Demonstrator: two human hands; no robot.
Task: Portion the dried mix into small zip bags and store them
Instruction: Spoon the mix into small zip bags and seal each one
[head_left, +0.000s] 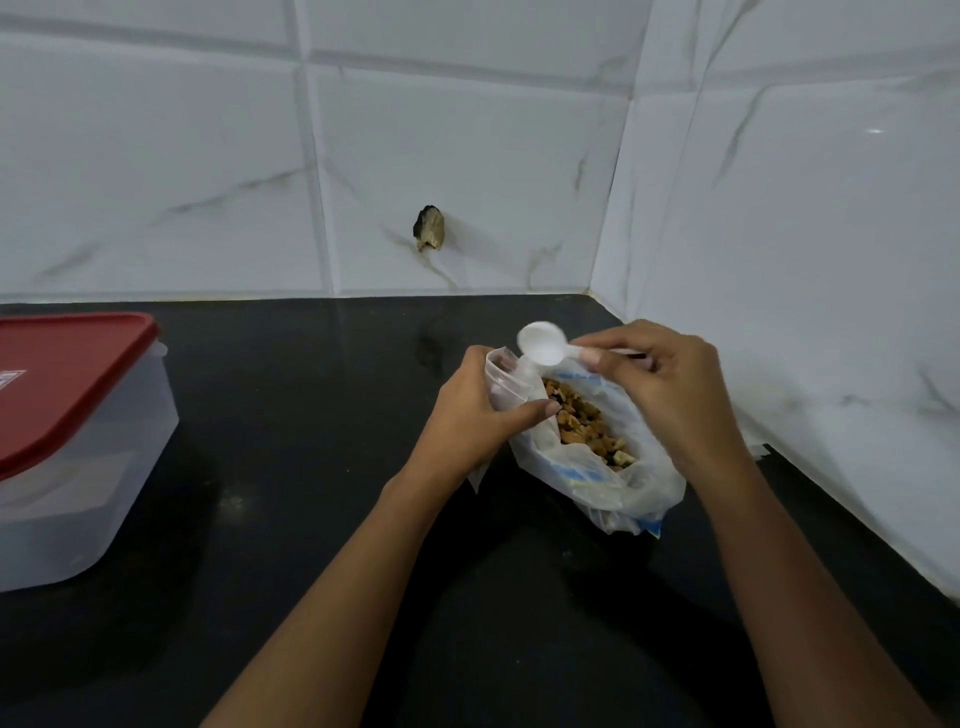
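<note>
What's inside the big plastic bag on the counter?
Brown dried mix, showing through the open top of the big plastic bag. The left hand and the small zip bag it holds cover the mix's left edge; crumpled plastic hides its depth.

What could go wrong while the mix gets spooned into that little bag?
The spoon looks about as wide as the mouth of the small bag, held only by the left hand, so pieces may land on the counter. The big bag of mix sits open and floppy, unbraced; a nudge from the right hand could spill it.
</note>
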